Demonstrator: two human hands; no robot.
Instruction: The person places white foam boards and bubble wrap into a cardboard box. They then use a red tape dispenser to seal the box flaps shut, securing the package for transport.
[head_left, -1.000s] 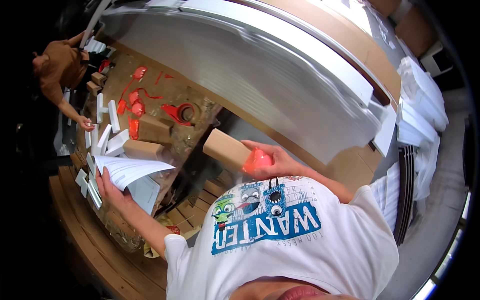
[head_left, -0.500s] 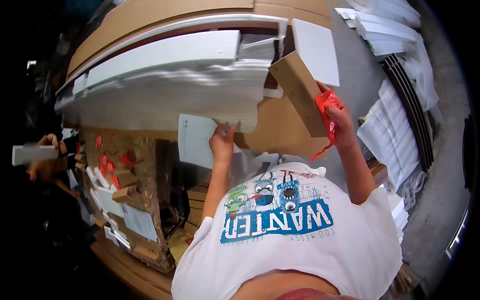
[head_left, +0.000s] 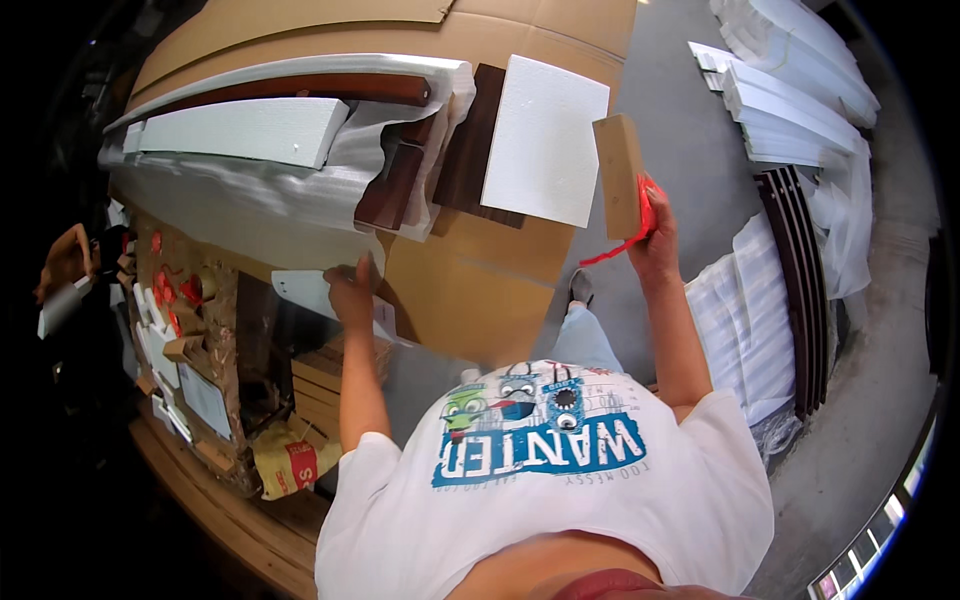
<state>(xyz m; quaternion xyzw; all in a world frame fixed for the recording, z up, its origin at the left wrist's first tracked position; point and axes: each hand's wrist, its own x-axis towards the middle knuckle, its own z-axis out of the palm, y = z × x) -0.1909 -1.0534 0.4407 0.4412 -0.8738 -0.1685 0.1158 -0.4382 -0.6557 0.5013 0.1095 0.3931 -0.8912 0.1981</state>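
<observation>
- Closest in, the left hand (head_left: 352,292) is pinching a white sheet of paper (head_left: 305,290) at its right end, fingers closed on it. The sheet is sticking out to the person's left, lying pretty flat over the edge of the cardboard sheet (head_left: 470,290).
- Out on the other side, the right hand (head_left: 655,235) is gripping a small cardboard box (head_left: 620,175) along with something red, looks like a strap or tape tool (head_left: 640,215), can't really tell which. A red tail is dangling down to the left from it.
- The box is standing on end, long axis running away from the person, tilted just a touch. It's sitting right above the right hand, well apart from the left, so the right hand is the one that's on it.
- Just beside the box on its left, a white foam slab (head_left: 545,135) is lying flat on the cardboard, long side also pointing away.
- Next over, dark wood panels (head_left: 430,160) are poking out of white foam wrap (head_left: 260,200), with a long foam bar (head_left: 240,130) lying crosswise on top.
- Far right on the floor, stacked white foam pieces (head_left: 790,90) and dark slats (head_left: 800,270).
- Far left, another person's arm (head_left: 65,265) is working by a cluttered bench.
</observation>
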